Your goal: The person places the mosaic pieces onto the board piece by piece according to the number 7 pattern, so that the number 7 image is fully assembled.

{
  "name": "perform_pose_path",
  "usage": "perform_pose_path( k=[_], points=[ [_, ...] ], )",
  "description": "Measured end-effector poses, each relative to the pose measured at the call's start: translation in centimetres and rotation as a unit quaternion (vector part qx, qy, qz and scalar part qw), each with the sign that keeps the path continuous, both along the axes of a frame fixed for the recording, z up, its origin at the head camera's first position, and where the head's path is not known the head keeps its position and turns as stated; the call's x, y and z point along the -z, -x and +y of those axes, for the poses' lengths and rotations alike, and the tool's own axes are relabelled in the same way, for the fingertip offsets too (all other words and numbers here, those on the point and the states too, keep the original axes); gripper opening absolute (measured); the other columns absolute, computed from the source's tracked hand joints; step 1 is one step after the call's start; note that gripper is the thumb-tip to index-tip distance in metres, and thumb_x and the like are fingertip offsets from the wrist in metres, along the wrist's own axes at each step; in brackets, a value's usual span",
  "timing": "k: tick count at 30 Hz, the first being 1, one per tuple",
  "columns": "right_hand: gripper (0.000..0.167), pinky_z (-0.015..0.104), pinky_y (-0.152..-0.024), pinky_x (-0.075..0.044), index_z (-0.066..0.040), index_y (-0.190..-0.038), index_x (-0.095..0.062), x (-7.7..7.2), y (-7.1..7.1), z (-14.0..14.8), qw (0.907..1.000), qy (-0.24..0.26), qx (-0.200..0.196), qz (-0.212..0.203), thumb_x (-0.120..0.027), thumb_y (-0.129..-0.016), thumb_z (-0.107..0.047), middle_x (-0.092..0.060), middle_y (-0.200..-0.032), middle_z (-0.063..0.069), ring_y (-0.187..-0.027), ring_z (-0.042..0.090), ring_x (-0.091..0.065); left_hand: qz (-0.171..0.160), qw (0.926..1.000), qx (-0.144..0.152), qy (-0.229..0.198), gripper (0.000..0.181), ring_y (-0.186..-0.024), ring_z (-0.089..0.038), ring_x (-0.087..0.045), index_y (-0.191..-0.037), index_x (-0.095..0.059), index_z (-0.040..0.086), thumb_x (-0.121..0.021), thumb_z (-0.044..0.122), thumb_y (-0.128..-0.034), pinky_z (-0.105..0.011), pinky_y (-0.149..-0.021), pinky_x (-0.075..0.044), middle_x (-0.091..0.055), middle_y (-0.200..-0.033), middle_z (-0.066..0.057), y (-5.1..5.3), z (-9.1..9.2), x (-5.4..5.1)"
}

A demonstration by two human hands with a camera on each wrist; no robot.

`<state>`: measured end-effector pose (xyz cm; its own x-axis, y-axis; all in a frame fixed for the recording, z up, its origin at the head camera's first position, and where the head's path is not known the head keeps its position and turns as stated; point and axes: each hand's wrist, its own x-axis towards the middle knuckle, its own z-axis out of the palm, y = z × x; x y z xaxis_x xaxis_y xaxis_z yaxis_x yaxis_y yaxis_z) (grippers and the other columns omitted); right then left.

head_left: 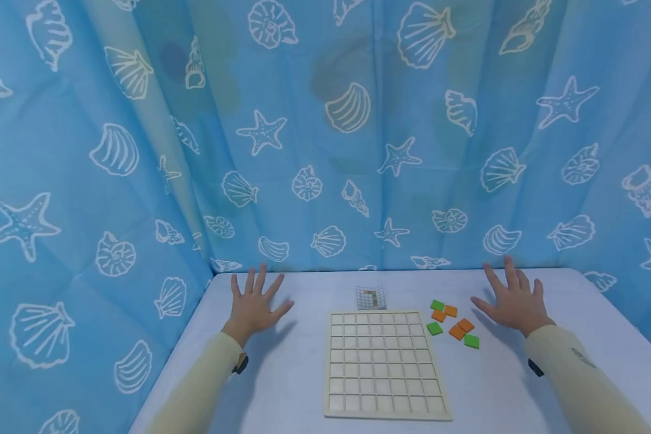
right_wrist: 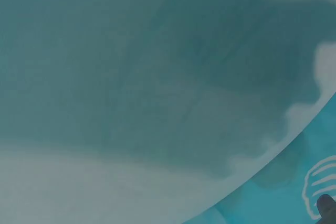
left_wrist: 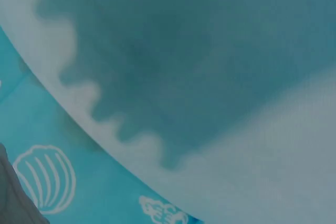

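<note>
My left hand (head_left: 253, 309) is held over the left side of the white table with its fingers spread and nothing in it. On the other side my right hand (head_left: 515, 304) is likewise spread and holds nothing, just right of several loose square tiles. Among these are an orange tile (head_left: 457, 332) and a green tile (head_left: 471, 341), lying flat. Between the hands lies a cream grid board (head_left: 385, 364) with bare square cells. Behind it is a small grid card (head_left: 371, 298) with a few orange and green squares. Both wrist views show mostly hand shadows on white cloth.
A white-covered table (head_left: 293, 386) bears everything. Blue curtains (head_left: 325, 150) with white shell and starfish prints hang along its back edge and at the sides. A dark wrist device (head_left: 241, 363) sits under the left cuff, another (head_left: 535, 367) under the right.
</note>
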<state>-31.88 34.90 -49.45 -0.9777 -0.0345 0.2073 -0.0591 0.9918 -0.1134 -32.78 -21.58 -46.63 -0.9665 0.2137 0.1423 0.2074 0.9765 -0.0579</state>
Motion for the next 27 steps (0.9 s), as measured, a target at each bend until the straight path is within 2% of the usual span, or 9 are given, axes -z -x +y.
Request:
perform_pose_path(
  k=[9,14,18,20,23,25,27],
  points=[
    [0.095,0.083,-0.107,-0.006,-0.011,-0.157,-0.016,-0.5,0.4,-2.0,0.9994,0.006,-0.015,-0.029,-0.053,-0.090,-0.067,0.010,-0.160,0.032,-0.135,0.063,-0.016,-0.006,0.9999,0.009,0.005,0.079,-0.153,-0.042,-0.005,-0.157,-0.026,0.032,-0.040,0.073,-0.0913,-0.075,-0.115,0.003,-0.005,-0.168,-0.014,-1.0,0.9,0.2],
    [0.095,0.083,-0.107,-0.009,-0.011,-0.157,-0.016,-1.0,0.5,-2.3,0.9995,0.001,-0.015,-0.026,-0.054,-0.090,-0.066,0.007,-0.160,0.033,-0.133,0.063,-0.021,0.007,0.9997,0.023,0.002,0.078,-0.153,-0.042,-0.005,-0.157,-0.027,0.031,-0.041,0.072,-0.0917,-0.075,-0.115,0.002,-0.006,-0.167,-0.014,-0.9,1.8,0.5],
    [0.098,0.083,-0.106,-0.014,-0.009,-0.157,-0.018,-1.1,0.3,-2.4,0.9992,0.000,-0.022,-0.034,-0.058,-0.087,-0.065,0.003,-0.159,0.036,-0.130,0.065,-0.024,0.011,0.9995,0.029,0.000,0.080,-0.154,-0.040,-0.004,-0.157,-0.024,0.034,-0.040,0.074,-0.0906,-0.074,-0.116,0.001,-0.003,-0.168,-0.012,-1.1,3.2,0.3],
    [0.097,0.082,-0.106,-0.018,-0.007,-0.155,-0.021,-1.1,0.1,-2.5,0.9988,0.002,-0.024,-0.043,-0.061,-0.087,-0.063,-0.002,-0.157,0.038,-0.128,0.066,-0.025,0.013,0.9988,0.046,-0.008,0.081,-0.153,-0.040,-0.006,-0.158,-0.023,0.034,-0.040,0.075,-0.0901,-0.074,-0.116,-0.001,-0.004,-0.168,-0.012,-1.5,4.3,0.2],
    [0.091,0.078,-0.105,-0.027,-0.002,-0.151,-0.030,-0.9,0.0,-3.1,0.9951,0.039,-0.035,-0.083,-0.066,-0.087,-0.056,-0.019,-0.152,0.039,-0.127,0.063,-0.030,0.001,0.9971,0.073,-0.021,0.083,-0.153,-0.039,-0.008,-0.158,-0.021,0.035,-0.041,0.077,-0.0891,-0.074,-0.116,-0.003,-0.003,-0.168,-0.011,-2.6,5.7,0.1],
    [0.081,0.073,-0.104,-0.035,0.001,-0.146,-0.038,-0.6,0.1,-4.0,0.9888,0.077,-0.045,-0.119,-0.069,-0.088,-0.047,-0.032,-0.146,0.039,-0.126,0.058,-0.036,-0.016,0.9960,0.085,-0.025,0.084,-0.153,-0.039,-0.009,-0.158,-0.020,0.036,-0.041,0.078,-0.0882,-0.074,-0.116,-0.004,-0.003,-0.168,-0.010,-3.7,6.0,0.4],
    [0.069,0.067,-0.100,-0.044,0.003,-0.140,-0.046,-0.2,0.1,-5.0,0.9787,0.126,-0.051,-0.153,-0.072,-0.089,-0.036,-0.045,-0.138,0.036,-0.121,0.052,-0.045,-0.049,0.9930,0.095,-0.050,0.085,-0.153,-0.040,-0.012,-0.158,-0.021,0.035,-0.043,0.077,-0.0879,-0.074,-0.116,-0.005,-0.004,-0.168,-0.010,-4.8,6.1,0.8]
  ],
)
